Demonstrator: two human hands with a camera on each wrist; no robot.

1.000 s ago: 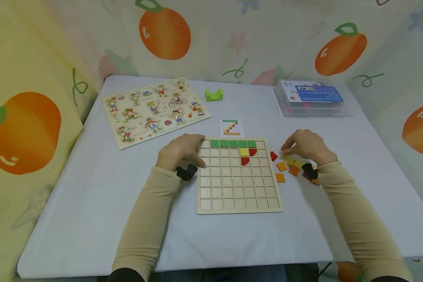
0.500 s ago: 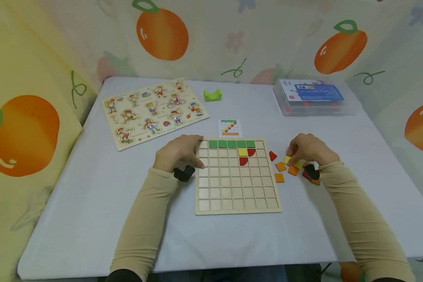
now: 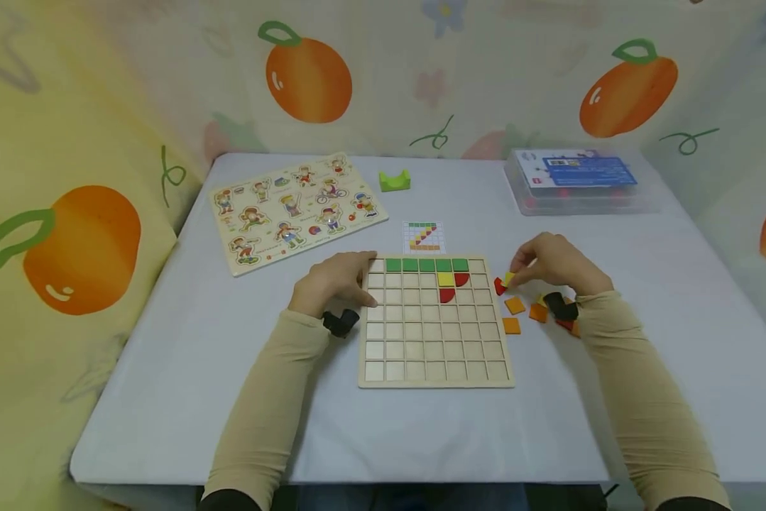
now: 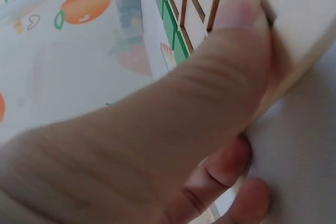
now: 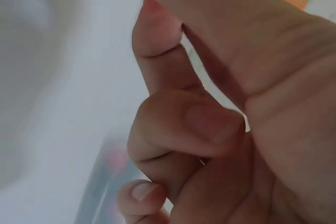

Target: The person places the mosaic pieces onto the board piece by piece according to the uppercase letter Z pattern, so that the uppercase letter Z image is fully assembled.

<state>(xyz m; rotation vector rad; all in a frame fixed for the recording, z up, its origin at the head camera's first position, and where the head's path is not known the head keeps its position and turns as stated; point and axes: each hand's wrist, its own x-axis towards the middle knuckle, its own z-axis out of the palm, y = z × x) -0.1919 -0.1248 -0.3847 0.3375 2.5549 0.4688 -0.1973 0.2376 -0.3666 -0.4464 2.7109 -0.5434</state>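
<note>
A wooden grid board (image 3: 414, 351) lies flat mid-table. Several green square tiles (image 3: 427, 265) line its top row; below sit one yellow square tile (image 3: 445, 279) and two red rounded tiles (image 3: 446, 295). My left hand (image 3: 334, 284) grips the board's left edge; the left wrist view has the thumb (image 4: 236, 40) on top and fingertips (image 4: 231, 161) at the side. Right of the board, my right hand (image 3: 558, 264) pinches a small yellow tile (image 3: 509, 279) between thumb and fingertips, above a loose red tile (image 3: 500, 287). In the right wrist view that tile is almost wholly out of frame.
Loose orange tiles (image 3: 515, 305) and others lie right of the board, partly under my right wrist. A pattern card (image 3: 424, 238) lies behind the board. Farther back are a picture puzzle board (image 3: 274, 227), a green curved block (image 3: 395, 182) and a clear plastic box (image 3: 577, 181).
My right hand has picked a yellow tile from the loose pile and moved left with it toward the board. The left hand stays on the board's edge. The head view has shifted slightly.
</note>
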